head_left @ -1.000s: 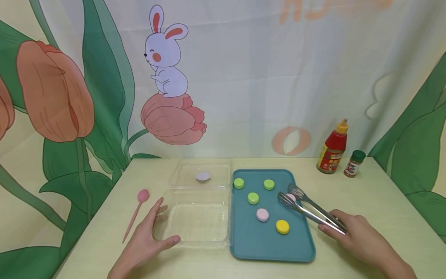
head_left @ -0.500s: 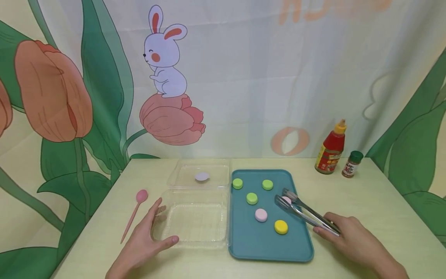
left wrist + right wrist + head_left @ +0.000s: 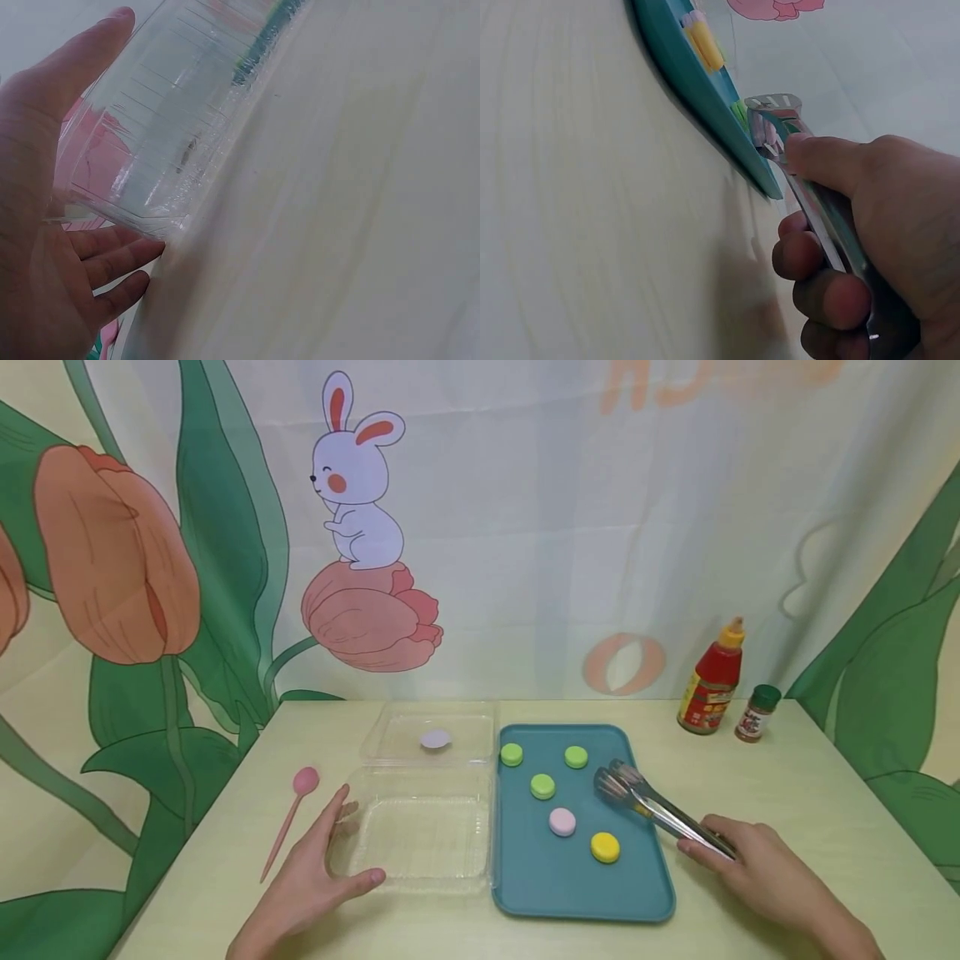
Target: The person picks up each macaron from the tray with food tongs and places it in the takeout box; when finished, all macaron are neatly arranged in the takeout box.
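My right hand grips a pair of metal tongs by the handle. Their slotted heads lie close together over the right side of the blue tray. Between them, in the right wrist view, a pale pink macaron shows; from the head it is hidden. On the tray also sit another pink macaron, a yellow macaron and green macarons. With thumb and fingers spread, my left hand is at the left end of a clear hinged plastic box, whose lid lies back.
A small whitish oval is on the box's lid. Left of the box lies a pink spoon. At the back right stand a red sauce bottle and a green-capped spice jar. A printed curtain hangs behind the table.
The tongs' two heads have come together around the pink macaron, which the head view showed between them before. My left hand stays at the box.
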The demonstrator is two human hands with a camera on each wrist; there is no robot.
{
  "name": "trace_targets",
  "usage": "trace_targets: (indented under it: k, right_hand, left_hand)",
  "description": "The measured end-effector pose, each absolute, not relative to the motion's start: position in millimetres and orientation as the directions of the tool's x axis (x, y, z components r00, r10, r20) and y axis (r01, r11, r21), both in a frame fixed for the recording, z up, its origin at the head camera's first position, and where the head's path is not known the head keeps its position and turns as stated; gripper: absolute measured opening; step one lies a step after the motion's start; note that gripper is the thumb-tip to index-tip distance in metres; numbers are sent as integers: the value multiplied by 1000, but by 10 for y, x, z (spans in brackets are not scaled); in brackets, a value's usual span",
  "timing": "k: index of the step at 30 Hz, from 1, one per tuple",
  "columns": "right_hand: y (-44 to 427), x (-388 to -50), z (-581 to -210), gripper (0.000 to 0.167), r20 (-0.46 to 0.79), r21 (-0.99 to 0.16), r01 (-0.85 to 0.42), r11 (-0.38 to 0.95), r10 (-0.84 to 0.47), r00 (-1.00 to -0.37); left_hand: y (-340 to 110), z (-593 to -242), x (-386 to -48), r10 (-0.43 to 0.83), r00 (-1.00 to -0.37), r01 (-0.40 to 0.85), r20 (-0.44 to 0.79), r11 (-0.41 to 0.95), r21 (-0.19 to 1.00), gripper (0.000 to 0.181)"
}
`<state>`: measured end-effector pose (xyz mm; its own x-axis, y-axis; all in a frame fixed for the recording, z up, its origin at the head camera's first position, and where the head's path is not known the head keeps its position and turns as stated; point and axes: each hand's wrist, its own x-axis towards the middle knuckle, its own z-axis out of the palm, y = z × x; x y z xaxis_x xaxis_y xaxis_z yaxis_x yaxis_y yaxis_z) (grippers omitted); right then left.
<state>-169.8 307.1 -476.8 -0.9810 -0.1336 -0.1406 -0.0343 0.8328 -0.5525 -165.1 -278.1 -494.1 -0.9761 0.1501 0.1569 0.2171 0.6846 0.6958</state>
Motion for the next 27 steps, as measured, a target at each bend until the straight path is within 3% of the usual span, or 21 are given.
trace_targets:
  k: [4, 15, 27]
  right_hand:
    - [3066, -1717, -4713, 38, -131, -566, -38, 824, -135, -982]
    - [2798, -1849, -4367, 30, 36, -540, -238, 807, -260, -965]
    - [2261, -2054, -4146, 34, 35, -559, -322, 764, -367, -930]
  left_hand:
    - [-2786, -4938, -1649, 151, -977, 214, 152, 684, 697, 131]
    - [-2789, -4938, -1648, 145, -977, 211, 154, 682, 700, 130]
    - [-2790, -4959, -1638, 148, -975, 222, 166, 665, 713, 128]
